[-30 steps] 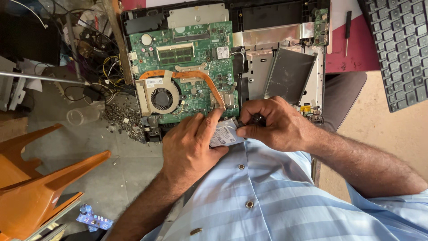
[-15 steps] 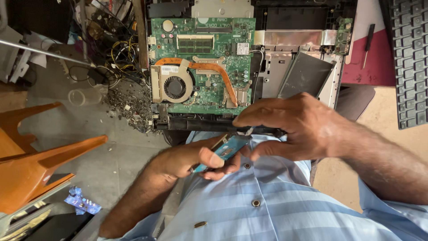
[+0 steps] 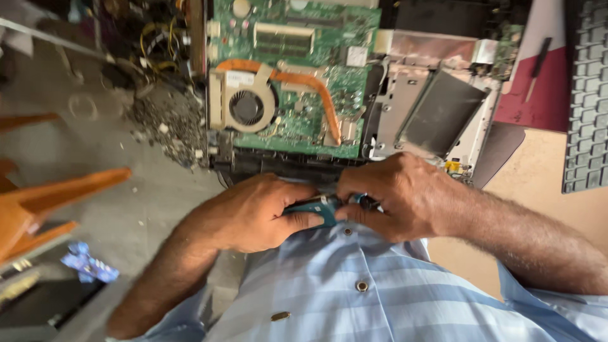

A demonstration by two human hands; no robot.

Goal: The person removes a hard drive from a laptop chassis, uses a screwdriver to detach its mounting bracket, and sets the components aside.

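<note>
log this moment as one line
left hand: grips teal part | right hand: grips same part | behind: open laptop motherboard

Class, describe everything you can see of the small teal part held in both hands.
The small teal part looks like a thin, flat circuit board. Only a short strip shows between the left hand and the right hand, whose fingers pinch it at either end. It lies roughly level, just above the blue striped shirt, below the opened laptop.

Board (image 3: 297,82) far centre, fan (image 3: 246,107) on it; drive bay (image 3: 440,114) right, keyboard (image 3: 586,95) far right; hands near.
</note>
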